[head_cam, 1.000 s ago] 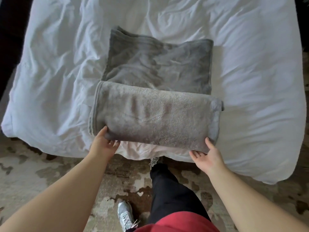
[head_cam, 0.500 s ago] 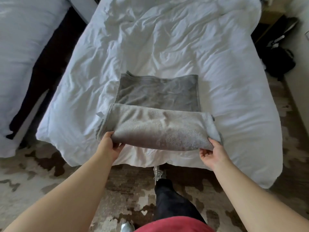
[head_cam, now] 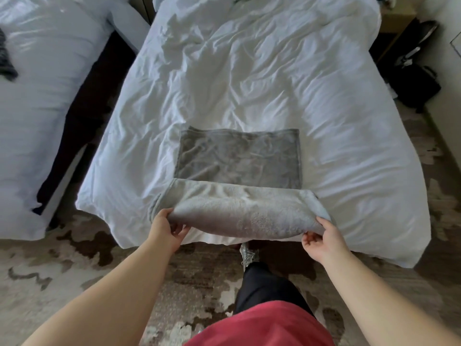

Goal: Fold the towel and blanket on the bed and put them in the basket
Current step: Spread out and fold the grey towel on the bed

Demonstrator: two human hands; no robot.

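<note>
A folded light grey fleecy blanket [head_cam: 239, 211] is raised off the near edge of the bed [head_cam: 249, 78]. My left hand [head_cam: 166, 229] grips its near left corner, thumb on top and fingers underneath. My right hand [head_cam: 324, 239] grips the near right corner the same way. Behind the blanket a darker grey towel [head_cam: 238, 157] lies folded flat on the white duvet. No basket is in view.
A second bed [head_cam: 37, 96] with white bedding stands to the left across a narrow dark gap. A dark bag [head_cam: 414, 83] and a wooden nightstand [head_cam: 396, 18] sit at the right of the bed. Patterned carpet [head_cam: 62, 270] lies underfoot, with my leg and shoe [head_cam: 248, 253] at the bed's foot.
Both hands have closed on the blanket's near corners and raised its near edge off the bed. The view has pulled back, so more of the room shows.
</note>
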